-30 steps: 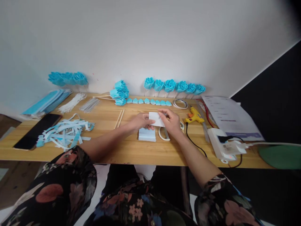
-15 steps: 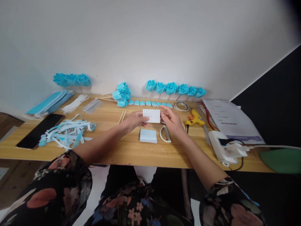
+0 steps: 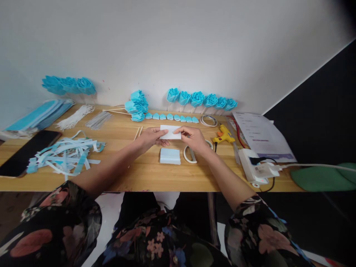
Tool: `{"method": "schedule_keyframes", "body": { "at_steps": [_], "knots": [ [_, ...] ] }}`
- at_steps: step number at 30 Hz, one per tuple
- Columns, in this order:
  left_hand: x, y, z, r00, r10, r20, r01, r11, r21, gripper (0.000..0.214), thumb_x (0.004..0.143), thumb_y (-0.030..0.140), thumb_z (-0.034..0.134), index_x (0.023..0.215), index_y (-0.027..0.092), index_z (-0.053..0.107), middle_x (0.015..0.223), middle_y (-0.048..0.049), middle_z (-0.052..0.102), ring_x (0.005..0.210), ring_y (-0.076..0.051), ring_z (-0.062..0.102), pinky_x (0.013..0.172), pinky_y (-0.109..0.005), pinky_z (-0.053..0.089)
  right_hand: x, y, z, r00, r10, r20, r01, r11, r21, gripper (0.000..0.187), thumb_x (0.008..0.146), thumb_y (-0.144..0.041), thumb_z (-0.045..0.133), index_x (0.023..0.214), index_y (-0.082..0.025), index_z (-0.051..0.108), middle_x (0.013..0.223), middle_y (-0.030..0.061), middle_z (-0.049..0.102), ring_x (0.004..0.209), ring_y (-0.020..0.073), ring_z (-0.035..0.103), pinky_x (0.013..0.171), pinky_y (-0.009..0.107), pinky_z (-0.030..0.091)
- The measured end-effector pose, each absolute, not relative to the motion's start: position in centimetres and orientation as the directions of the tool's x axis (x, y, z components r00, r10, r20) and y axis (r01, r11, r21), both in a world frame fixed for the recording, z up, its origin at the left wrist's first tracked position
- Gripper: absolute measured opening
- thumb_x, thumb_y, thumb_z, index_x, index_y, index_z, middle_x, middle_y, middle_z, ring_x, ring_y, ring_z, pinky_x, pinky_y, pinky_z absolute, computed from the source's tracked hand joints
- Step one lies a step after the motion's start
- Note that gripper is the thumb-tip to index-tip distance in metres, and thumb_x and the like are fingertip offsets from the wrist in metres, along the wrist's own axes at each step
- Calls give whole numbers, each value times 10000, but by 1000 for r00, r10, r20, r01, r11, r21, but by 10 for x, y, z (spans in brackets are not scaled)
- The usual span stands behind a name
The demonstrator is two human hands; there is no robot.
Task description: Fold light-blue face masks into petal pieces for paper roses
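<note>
Pale wooden tabletop (image 3: 150,178) fills mid-frame; just above its centre the left hand (image 3: 148,138) and right hand (image 3: 194,140) each pinch one short end of a thin white rectangular sheet (image 3: 170,132), fingertips closed tight on it. It looks light and limp, best held by those ends, long axis running left-right. Below lies a light-blue folded stack (image 3: 170,156).
</note>
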State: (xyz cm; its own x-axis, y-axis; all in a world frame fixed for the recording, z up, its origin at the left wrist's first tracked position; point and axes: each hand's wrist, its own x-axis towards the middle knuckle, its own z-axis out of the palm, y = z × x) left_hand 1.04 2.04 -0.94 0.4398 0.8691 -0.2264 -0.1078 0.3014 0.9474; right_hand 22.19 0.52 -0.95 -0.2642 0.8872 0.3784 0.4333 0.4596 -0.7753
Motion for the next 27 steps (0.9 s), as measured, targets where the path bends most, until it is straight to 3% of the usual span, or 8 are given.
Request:
{"method": "schedule_keyframes", "body": {
  "at_steps": [7, 15, 23, 27],
  "knots": [
    [9, 19, -14, 316, 936, -152, -163, 211, 964, 205, 839, 235, 715, 979, 87, 698, 864, -99, 768, 587, -128, 683, 562, -237, 552, 219, -4, -12, -219, 909, 355, 367, 414, -833, 334, 778, -216, 624, 1104, -244, 696, 1044, 35, 750, 929, 189, 699, 788, 317, 534],
    [11, 13, -21, 308, 939, -153, -197, 221, 955, 204, 861, 238, 680, 991, 82, 676, 784, -74, 748, 596, -134, 686, 587, -245, 568, 218, -8, -19, -212, 906, 367, 402, 423, -812, 101, 799, -283, 701, 871, -229, 746, 895, 20, 762, 771, 163, 658, 729, 295, 499],
    [10, 5, -12, 334, 936, -108, -65, 137, 988, 323, 794, 162, 724, 1102, 92, 657, 794, -51, 751, 642, -146, 717, 635, -252, 592, 218, -10, -23, -167, 936, 309, 391, 351, -851, 134, 813, -337, 688, 870, -230, 745, 825, 13, 739, 702, 154, 616, 666, 285, 474],
    [9, 3, -12, 336, 940, -50, 18, 47, 999, 338, 783, 232, 747, 1094, 121, 677, 986, -76, 763, 662, -143, 729, 656, -257, 602, 217, -10, -24, -171, 941, 293, 335, 335, -881, 158, 797, -367, 697, 852, -221, 722, 818, 15, 720, 704, 152, 608, 672, 289, 475]
  ]
}}
